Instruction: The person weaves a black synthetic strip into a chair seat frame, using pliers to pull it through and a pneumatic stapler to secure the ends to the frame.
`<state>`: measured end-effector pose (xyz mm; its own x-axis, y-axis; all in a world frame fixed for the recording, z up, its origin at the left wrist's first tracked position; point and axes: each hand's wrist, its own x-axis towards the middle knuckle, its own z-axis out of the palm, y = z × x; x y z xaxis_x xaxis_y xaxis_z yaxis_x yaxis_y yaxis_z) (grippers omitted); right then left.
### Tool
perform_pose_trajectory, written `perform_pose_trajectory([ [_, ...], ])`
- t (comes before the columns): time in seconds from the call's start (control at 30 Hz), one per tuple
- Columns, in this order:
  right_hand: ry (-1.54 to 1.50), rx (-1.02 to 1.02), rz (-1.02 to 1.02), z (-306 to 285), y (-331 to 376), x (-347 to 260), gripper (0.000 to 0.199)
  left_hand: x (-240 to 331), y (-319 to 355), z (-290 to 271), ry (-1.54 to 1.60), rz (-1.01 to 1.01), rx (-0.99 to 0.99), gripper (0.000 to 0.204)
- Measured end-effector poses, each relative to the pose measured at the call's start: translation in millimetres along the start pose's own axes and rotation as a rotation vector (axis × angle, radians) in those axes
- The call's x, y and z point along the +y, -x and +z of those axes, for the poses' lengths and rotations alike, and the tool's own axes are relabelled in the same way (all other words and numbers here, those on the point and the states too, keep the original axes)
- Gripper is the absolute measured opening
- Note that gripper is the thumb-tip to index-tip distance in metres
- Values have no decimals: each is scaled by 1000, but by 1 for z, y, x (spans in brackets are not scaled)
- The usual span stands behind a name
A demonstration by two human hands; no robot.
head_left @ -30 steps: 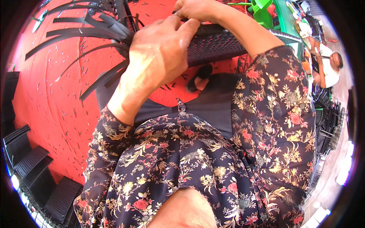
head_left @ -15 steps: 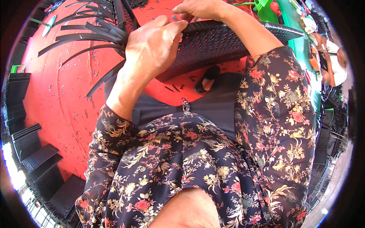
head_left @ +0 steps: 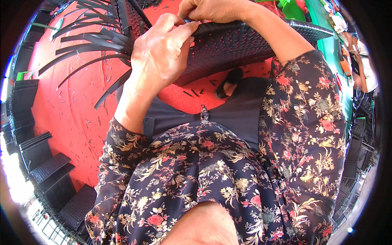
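A black woven piece (head_left: 232,47) of flat plastic strips lies across my lap, red showing through its holes. My left hand (head_left: 159,55) is closed at its near upper edge, thumb and forefinger pressed together on the rim. My right hand (head_left: 216,10) has its fingers curled down against the left fingertips at the same edge. What the right fingers pinch is hidden. Long loose black strips (head_left: 92,47) fan out to the left of my left hand. Another woven side (head_left: 130,20) rises behind it.
Red flooring (head_left: 77,102) is strewn with short black strip scraps. Black woven pieces (head_left: 51,167) stand at the left. A green table edge (head_left: 322,24) and a green plastic item (head_left: 292,10) are at the upper right. Another person (head_left: 363,69) sits beyond, at the far right.
My right hand has come closer to my left, and its fingers now meet the left fingertips. The view has shifted slightly; the left hand keeps its place on the edge.
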<state>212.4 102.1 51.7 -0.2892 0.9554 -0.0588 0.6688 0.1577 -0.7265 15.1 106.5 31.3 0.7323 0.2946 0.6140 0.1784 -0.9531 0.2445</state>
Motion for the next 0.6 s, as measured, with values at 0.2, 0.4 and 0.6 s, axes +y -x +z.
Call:
perform_pose_trajectory([
  [0.2,-458,-7,135,5,-7,-3,25,-6,2,-2,-3,72,18,25],
  [0.4,-467,-134,289,1,-4,10,20,-2,1,0,3,93,9,28],
  [0.6,-423,-215,251,7,0,7,20,4,5,0,18,85,29,30],
])
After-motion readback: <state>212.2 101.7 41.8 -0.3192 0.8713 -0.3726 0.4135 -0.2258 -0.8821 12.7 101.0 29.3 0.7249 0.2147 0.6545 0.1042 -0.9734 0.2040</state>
